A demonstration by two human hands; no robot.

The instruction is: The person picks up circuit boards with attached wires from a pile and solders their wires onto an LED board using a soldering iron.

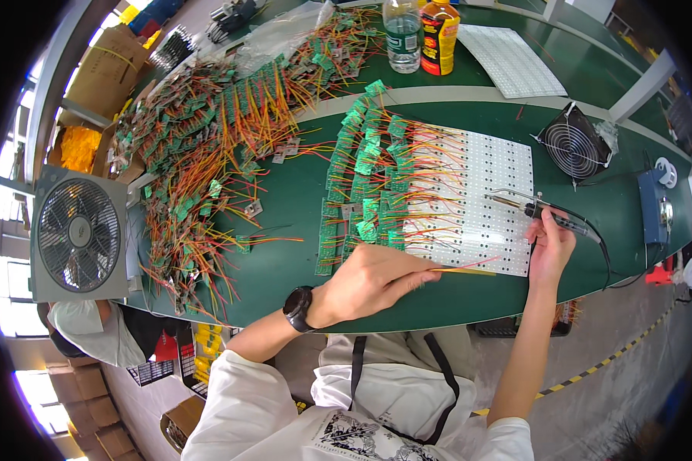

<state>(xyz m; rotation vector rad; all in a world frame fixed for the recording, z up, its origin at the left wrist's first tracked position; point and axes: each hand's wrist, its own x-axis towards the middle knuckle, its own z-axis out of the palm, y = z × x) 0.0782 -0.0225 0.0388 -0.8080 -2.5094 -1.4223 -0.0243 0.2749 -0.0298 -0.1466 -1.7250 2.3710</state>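
Scene bright overall; strong daylight enters through windows (14, 300) at far left, their panes blown out to white; a pale sheen lies on the white perforated board (504, 238); shadows on the green table (288, 265) soft; centre reasonably sharp; fisheye bends the table's edges into arcs; black vignette closes the corners, purplish fringe along the rim; lower-right floor (592, 399) dimmer, detail smeared toward the rim.

The person is wearing a white short-sleeved shirt (242, 399) with a black print (369, 432) and a black wristwatch (297, 309).
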